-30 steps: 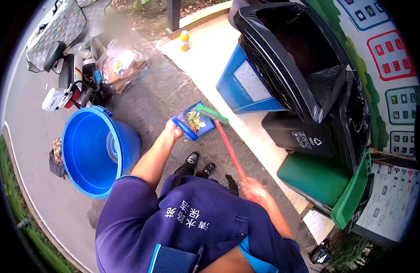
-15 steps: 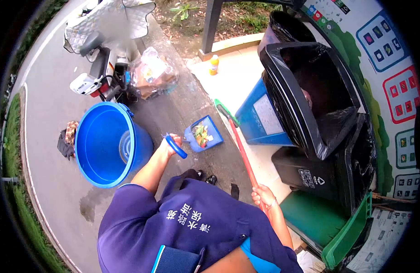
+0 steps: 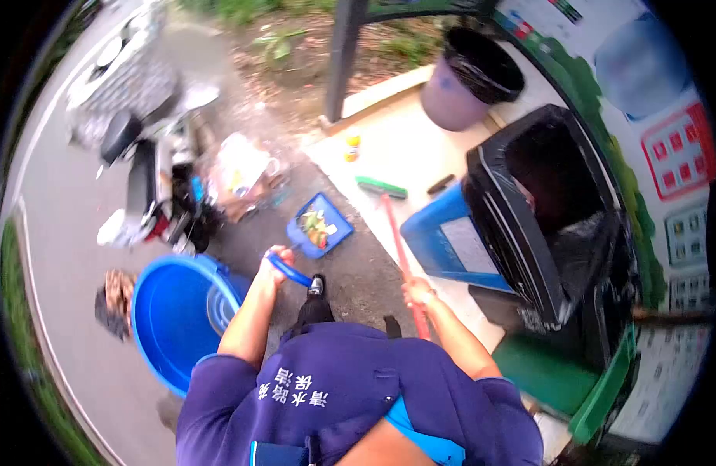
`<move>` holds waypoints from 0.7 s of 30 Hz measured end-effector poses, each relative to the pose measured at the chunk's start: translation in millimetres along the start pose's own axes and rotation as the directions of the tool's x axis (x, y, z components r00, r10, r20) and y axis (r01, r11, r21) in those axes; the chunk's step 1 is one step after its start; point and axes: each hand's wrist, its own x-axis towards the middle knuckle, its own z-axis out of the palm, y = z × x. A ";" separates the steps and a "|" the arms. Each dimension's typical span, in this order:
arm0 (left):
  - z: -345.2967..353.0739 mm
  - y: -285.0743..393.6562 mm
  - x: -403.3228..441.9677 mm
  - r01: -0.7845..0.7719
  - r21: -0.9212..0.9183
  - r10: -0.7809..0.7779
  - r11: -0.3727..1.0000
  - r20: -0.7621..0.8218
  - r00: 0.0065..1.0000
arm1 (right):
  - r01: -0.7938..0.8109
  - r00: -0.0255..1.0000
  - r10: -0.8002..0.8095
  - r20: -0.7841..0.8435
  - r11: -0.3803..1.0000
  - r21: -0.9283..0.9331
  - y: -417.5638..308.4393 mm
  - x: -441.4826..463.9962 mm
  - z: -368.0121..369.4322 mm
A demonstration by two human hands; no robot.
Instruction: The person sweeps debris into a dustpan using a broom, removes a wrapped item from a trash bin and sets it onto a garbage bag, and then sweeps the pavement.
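Observation:
My left hand (image 3: 272, 262) is closed round the blue curved handle of a dustpan (image 3: 332, 215). Leaves and bits of litter (image 3: 318, 228) lie in the dustpan, which is low over the dark pavement. My right hand (image 3: 417, 293) grips the red stick of a broom (image 3: 394, 229). The broom's green head (image 3: 381, 187) rests on the pale tiled platform, beside a small dark object (image 3: 441, 184). An orange bottle (image 3: 352, 148) stands beyond the broom head. To the left of my left arm is a large blue tub (image 3: 152, 314).
At right stands a blue bin (image 3: 443, 248) with a black-bagged bin (image 3: 482, 194) against it. A round bagged bin (image 3: 455, 97) is behind. A green bin (image 3: 540, 377) is near my right elbow. A scooter (image 3: 144, 175) and bagged rubbish (image 3: 241, 167) stand at left.
My view has shifted forward. My right hand and the broom have moved forward along the platform, the broom head now lying sideways. The dustpan stays in my left hand, turned somewhat.

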 end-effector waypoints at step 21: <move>173.9 19.7 151.9 0.453 0.126 -0.449 0.883 -0.054 0.892 | -0.026 0.991 -0.084 0.106 0.649 0.760 -129.9 -60.4 -39.7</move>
